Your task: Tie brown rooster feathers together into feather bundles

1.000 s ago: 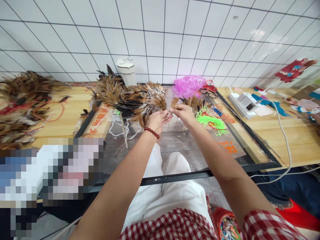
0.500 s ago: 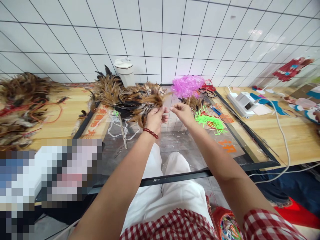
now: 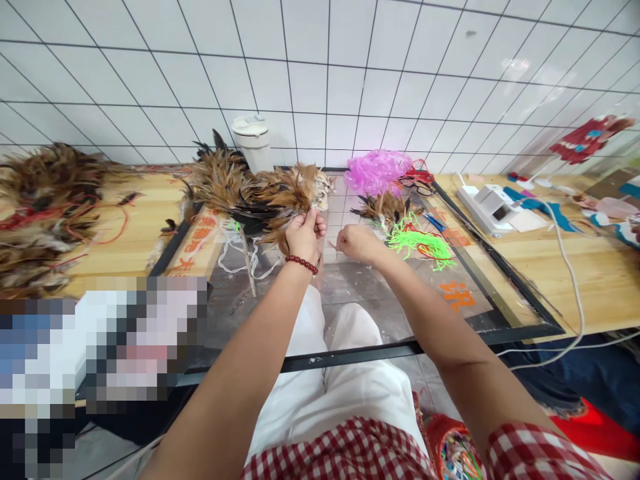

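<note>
My left hand [image 3: 306,235], with a red bead bracelet at the wrist, pinches the near end of a brown and black feather bundle [image 3: 280,200] above the glass. Just right of it, my right hand [image 3: 353,243] is closed, with something small and thin at its fingertips that I cannot make out. Behind my right hand lies a smaller feather bunch [image 3: 387,205], and beside that a tangle of bright green string [image 3: 423,243] with some red string on it. A thin stick [image 3: 249,263] and white cord [image 3: 227,257] lie below the large feathers.
A white lidded cup [image 3: 253,143] stands by the tiled wall. Pink plastic [image 3: 377,170] lies at the back. More feathers [image 3: 50,177] are at the far left. A white power strip [image 3: 487,207] with a cable is on the right. The glass has a black frame [image 3: 355,353].
My right hand has moved slightly down and left and its fingers have curled in. The feathers at my left hand have shifted, and the long tuft pointing right no longer shows.
</note>
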`<state>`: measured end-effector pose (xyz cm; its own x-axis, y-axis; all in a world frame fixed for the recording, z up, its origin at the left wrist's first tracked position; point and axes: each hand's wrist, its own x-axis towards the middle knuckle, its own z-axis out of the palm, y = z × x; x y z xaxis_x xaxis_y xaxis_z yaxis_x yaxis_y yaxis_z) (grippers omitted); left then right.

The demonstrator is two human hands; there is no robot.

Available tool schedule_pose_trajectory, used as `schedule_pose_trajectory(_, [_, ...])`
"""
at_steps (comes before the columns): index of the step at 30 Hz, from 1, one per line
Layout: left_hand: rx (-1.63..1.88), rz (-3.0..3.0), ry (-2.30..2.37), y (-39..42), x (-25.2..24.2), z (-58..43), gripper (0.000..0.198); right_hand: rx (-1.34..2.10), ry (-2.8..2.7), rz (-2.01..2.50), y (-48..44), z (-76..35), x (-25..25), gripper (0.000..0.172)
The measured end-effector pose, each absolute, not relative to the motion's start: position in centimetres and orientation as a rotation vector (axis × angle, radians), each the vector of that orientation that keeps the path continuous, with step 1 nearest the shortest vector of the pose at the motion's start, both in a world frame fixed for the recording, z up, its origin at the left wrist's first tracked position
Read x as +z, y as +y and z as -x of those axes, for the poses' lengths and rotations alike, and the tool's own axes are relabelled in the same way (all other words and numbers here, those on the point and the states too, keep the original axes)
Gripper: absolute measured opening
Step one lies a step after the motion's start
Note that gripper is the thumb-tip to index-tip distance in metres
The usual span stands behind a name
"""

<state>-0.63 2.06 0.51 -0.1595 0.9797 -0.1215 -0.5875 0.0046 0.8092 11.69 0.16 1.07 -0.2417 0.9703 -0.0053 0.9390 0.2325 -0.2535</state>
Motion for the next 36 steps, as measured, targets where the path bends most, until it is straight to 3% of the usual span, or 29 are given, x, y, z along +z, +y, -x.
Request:
schedule_pose_trajectory(8, [1.537,-0.607,0.899,1.9,0.3,0.0,0.017,0.544,-1.830,1.619,1.7,-14.1,1.2,0.026])
schedule_pose_trajectory(12, [1.581,-0.543,0.906,2.1,0.2,0.1,0.015,0.567,-2.154,1.661,1.2,-14.6,1.6,0.013])
schedule_pose_trajectory(20, [1.532,-0.593,0.927,1.9,-0.1,0.0,0.015,0.249,-2.459,1.803,-0.2,-12.2,1.7,0.015])
schedule_pose_trajectory(23, [1.513,-0.577,0.935,1.7,0.0,0.0,0.015,0.541,-2.245,1.649,0.5,-12.9,1.3,0.013])
schedule_pose_trajectory(28, [1.346,-0.589,0.929,1.2,0.3,0.1,0.014,1.122,-1.468,1.119,1.6,-13.9,1.1,0.023])
schedule_pose_trajectory(36, [1.169,-0.610,0.861,0.8,0.5,0.0,0.011,1.187,-1.138,1.045,1.4,-11.9,0.8,0.023])
